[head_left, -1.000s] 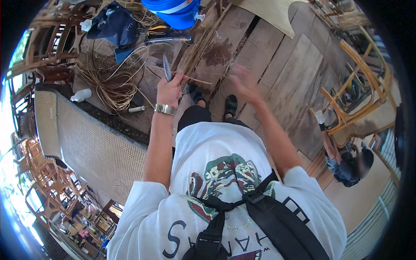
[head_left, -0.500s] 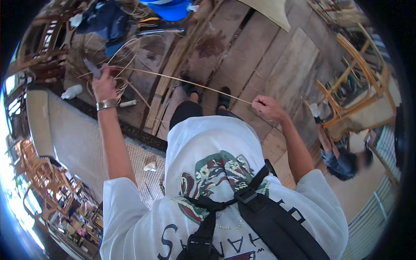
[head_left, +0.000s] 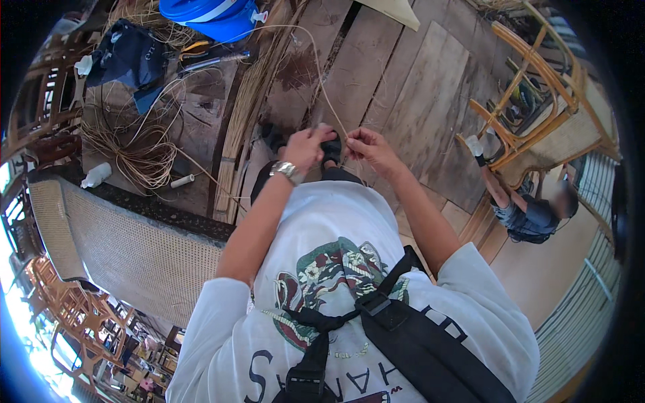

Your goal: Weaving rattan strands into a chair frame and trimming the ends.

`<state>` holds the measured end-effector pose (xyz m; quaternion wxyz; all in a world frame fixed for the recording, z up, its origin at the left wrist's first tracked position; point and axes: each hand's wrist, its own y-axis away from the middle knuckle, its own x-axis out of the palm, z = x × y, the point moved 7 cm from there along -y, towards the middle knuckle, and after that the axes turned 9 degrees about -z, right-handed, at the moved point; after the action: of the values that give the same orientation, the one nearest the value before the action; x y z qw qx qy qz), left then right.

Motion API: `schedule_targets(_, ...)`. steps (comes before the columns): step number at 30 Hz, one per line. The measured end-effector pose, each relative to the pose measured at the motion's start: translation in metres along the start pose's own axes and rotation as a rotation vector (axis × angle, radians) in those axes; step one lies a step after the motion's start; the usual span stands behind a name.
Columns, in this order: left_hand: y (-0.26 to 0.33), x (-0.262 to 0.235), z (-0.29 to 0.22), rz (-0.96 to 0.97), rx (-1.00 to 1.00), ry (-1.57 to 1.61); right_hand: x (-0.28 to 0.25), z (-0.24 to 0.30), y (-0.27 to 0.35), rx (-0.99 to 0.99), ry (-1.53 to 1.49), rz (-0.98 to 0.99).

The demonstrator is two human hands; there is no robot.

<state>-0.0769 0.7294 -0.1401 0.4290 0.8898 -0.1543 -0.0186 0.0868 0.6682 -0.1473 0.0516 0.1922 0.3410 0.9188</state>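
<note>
A thin, pale rattan cane strand is pinched between the thumb and fingers of my right hand. From there it rises and arcs over to the left toward a blue bucket. My left hand, with a metal watch on its wrist, is just left of the right hand, over my shoes. Its fingers stretch toward the strand, and I see nothing held in them. A loose coil of cane lies on the boards to the left.
Pliers and a metal tool lie beside dark cloth. A woven cane panel stands at left, near a white bottle. At right, another person works at a wooden chair frame.
My left hand has come from the far left to beside my right hand, and the grey tool it held has left it. The right hand moved slightly left; the strand, formerly taut, now curves upward.
</note>
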Motion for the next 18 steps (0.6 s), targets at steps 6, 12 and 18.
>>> schedule_targets(6,0.000,0.026,-0.015,0.011,0.029,0.241,0.035,0.002,0.006,0.063,0.007,-0.038)
schedule_targets(12,0.003,-0.023,-0.016,0.044,0.070,-0.178,0.041,0.121,0.021,-0.734,0.951,-0.328)
schedule_targets(18,0.013,-0.067,-0.027,0.085,0.093,-0.248,0.038,0.088,-0.025,-0.409,0.919,0.232)
